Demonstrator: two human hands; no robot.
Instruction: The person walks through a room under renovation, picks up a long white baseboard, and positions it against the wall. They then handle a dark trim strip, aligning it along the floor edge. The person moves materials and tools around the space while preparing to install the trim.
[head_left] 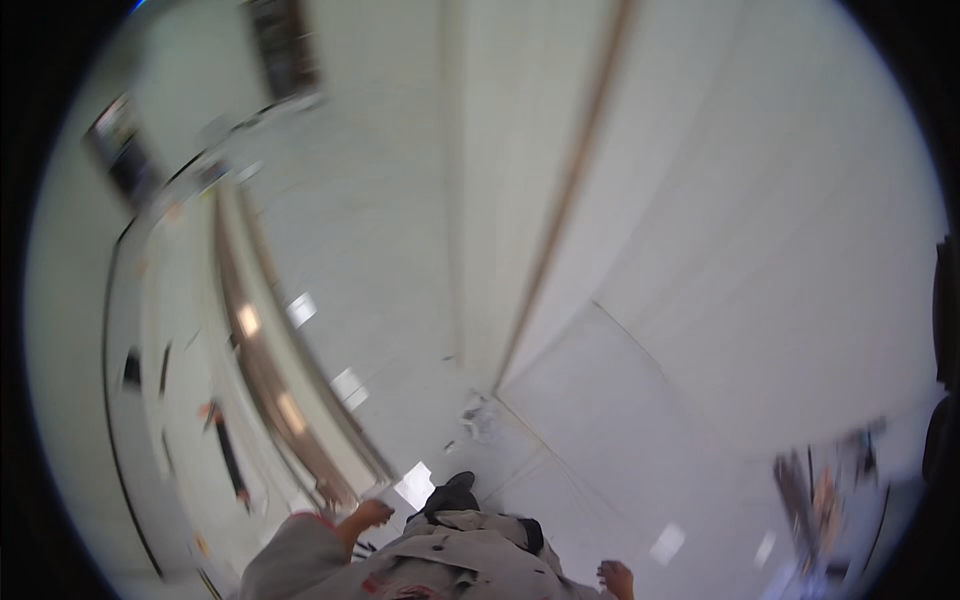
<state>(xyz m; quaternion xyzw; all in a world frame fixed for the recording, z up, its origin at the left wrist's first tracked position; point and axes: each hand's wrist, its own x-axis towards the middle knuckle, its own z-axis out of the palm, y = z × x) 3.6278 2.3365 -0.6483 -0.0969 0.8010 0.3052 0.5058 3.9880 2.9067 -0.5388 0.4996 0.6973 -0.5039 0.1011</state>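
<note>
My left hand (372, 514) hangs at my left side, near the close end of a long pale bench (357, 471). Its fingers look bent but are smeared by motion, and I see no object in them. Low on the right, my right hand (616, 579) shows partly at the picture's edge, with its fingers blurred. Nothing visible touches it. A grey jacket covers my body between the hands, and one dark shoe (460, 481) shows below on the floor.
On the bench to the left lies a dark tool with orange ends (230, 455). A tall pale panel with a brown edge (570, 190) rises ahead. Crumpled clear wrapping (479, 417) lies on the shiny floor. Blurred items (815, 500) stand at the right.
</note>
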